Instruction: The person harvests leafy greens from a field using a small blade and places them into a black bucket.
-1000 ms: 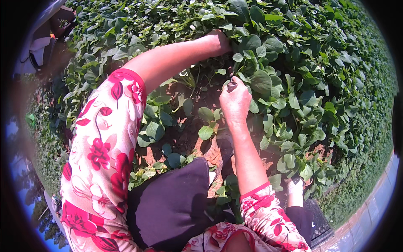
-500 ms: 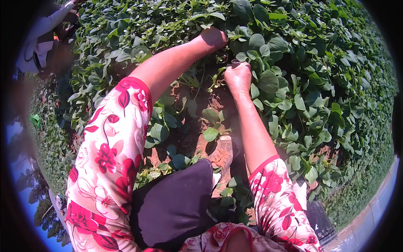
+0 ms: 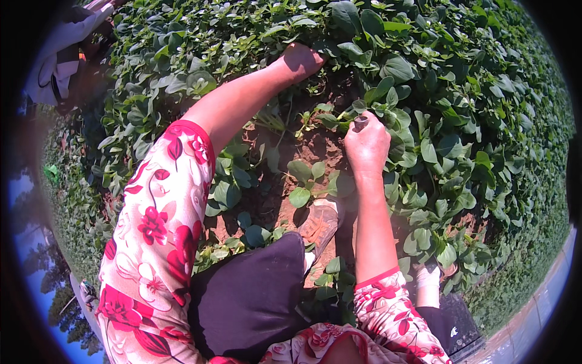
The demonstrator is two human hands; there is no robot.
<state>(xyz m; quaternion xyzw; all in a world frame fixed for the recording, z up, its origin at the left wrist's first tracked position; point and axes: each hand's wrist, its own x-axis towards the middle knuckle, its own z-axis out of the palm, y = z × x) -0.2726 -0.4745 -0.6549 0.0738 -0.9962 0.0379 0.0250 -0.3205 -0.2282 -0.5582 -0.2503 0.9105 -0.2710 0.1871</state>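
My right hand point(image 3: 368, 145) is closed in a fist round a short tool handle point(image 3: 361, 122), whose round grey end shows above the thumb side. The rest of that tool is hidden behind the hand and leaves. Just beside this fist are broad-leaved green plants point(image 3: 397, 121). Farther off and to the left, my left hand point(image 3: 305, 59) reaches into the dense greenery, its fingers hidden by the hand itself and the foliage. Reddish soil point(image 3: 321, 148) shows between my arms, with a small leafy plant point(image 3: 301, 195) growing near my shoe.
Low weeds and leafy plants point(image 3: 242, 36) spread across the bed. My brown shoe point(image 3: 319, 224) rests on the soil, close to my dark-clad knee point(image 3: 248, 297). A person in a pale sleeve point(image 3: 76, 30) is at the upper left. A pale strip point(image 3: 545, 303) borders the field.
My right hand has come nearer to me and slightly right with the handle. My left hand has shifted only a little. More dark soil shows between the two hands, and my right forearm is more upright.
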